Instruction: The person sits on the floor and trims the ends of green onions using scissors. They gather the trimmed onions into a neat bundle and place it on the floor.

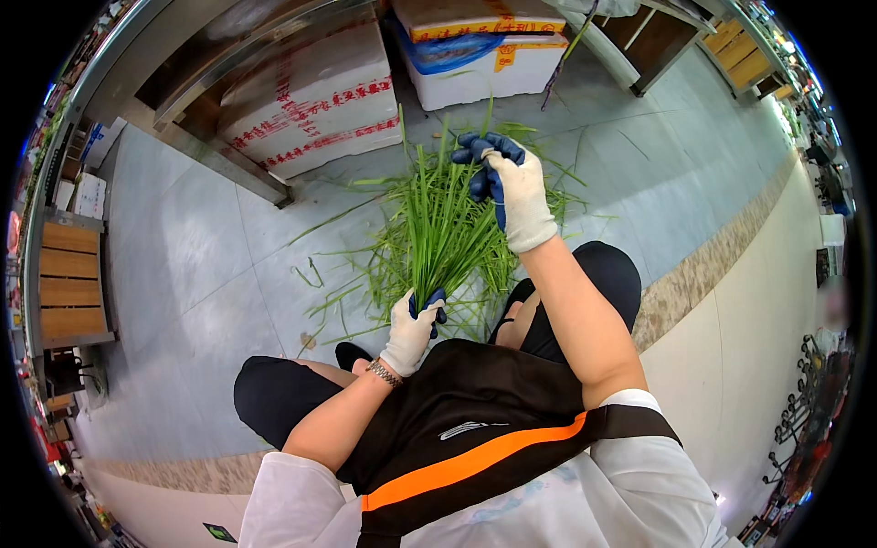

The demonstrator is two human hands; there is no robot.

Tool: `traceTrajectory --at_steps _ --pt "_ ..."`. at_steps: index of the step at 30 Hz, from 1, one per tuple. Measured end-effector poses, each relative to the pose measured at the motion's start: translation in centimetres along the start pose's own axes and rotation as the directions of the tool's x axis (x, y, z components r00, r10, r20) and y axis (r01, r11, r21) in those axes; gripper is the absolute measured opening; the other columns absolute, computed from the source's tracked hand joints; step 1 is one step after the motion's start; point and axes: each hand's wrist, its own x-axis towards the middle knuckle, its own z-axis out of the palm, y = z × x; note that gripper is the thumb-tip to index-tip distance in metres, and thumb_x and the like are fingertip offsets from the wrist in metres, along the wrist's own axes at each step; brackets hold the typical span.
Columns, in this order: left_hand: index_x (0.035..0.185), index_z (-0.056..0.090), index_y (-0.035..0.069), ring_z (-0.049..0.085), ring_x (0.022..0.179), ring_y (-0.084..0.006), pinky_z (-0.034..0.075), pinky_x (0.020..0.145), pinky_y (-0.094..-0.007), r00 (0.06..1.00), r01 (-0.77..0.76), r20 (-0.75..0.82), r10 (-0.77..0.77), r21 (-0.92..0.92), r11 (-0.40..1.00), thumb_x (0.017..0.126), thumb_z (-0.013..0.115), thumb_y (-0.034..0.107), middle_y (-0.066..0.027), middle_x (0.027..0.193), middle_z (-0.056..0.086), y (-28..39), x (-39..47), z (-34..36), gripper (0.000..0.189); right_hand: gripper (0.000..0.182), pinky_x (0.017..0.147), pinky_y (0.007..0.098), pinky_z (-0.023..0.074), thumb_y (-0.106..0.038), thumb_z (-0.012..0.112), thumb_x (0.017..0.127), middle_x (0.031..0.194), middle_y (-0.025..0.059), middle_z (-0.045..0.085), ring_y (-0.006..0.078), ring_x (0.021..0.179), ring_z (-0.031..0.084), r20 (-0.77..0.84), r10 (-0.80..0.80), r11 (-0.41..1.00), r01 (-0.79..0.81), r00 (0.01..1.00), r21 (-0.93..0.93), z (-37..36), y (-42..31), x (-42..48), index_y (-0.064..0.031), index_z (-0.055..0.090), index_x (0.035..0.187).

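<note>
My left hand [413, 329], in a white knit glove with blue-coated palm and fingers, grips the gathered lower ends of a bunch of long green leafy stalks [438, 233], which look like Chinese chives. The bunch fans out away from me. My right hand [503, 175], gloved the same way, is raised at the bunch's upper right with its fingers curled. A green blade shows just above those fingers, but I cannot tell whether they pinch it. Under and around the bunch, loose green blades [384, 274] lie in a heap on the grey tiled floor.
Beyond the heap stand white foam boxes with red-printed tape [322, 103] and another foam box with yellow tape and blue plastic film [479, 75]. A metal table leg [240, 175] reaches the floor at the left. My shoes and bent knees flank the heap on the near side.
</note>
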Motion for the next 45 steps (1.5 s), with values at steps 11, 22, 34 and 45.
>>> traceTrajectory --at_steps 11,22,34,45 --pt "0.095 0.065 0.004 0.045 0.049 -0.0048 0.036 0.045 -0.0216 1.0 0.026 -0.003 -0.026 0.026 0.999 0.086 0.066 0.014 0.0012 0.065 0.059 -1.5 -0.1 -0.2 0.014 0.017 0.045 0.0259 0.0423 -0.007 0.05 0.093 0.089 0.0125 0.07 0.0114 0.048 0.051 -0.133 -0.1 0.995 0.102 0.986 0.012 -1.4 -2.7 0.5 0.0021 0.063 0.099" --pt "0.095 0.063 0.002 0.046 0.05 -0.0057 0.037 0.045 -0.0223 1.0 0.006 -0.009 -0.006 0.001 1.0 0.087 0.064 0.013 -0.0003 0.066 0.059 -0.2 -0.4 -0.2 0.014 0.036 0.047 0.0252 0.0444 -0.033 0.044 0.098 0.099 0.0142 0.069 0.0107 0.051 0.052 0.135 0.096 0.989 -0.11 0.986 0.096 -1.9 -1.7 0.9 -0.0053 0.058 0.117" --pt "0.098 0.062 0.003 0.049 0.054 -0.0061 0.039 0.047 -0.0216 1.0 0.006 -0.027 -0.006 -0.002 1.0 0.087 0.065 0.014 -0.0002 0.072 0.06 0.7 0.2 -0.4 0.016 0.022 0.054 0.0234 0.0451 -0.013 0.052 0.091 0.09 0.0043 0.066 0.0084 0.059 0.054 0.318 0.176 0.984 -0.161 0.931 -0.074 0.1 1.7 -0.9 -0.003 0.063 0.108" --pt "0.095 0.057 0.005 0.054 0.055 -0.0143 0.042 0.048 -0.0292 0.981 0.146 -0.064 -0.18 -0.355 0.923 0.092 0.059 0.024 -0.0056 0.071 0.06 1.6 1.1 -1.7 0.019 0.049 0.07 0.0424 0.0493 -0.04 0.063 0.084 0.084 0.0215 0.066 0.0367 0.071 0.063 0.083 -0.247 0.561 0.212 0.965 -0.8 -2.5 4.7 2.2 0.0051 0.062 0.102"
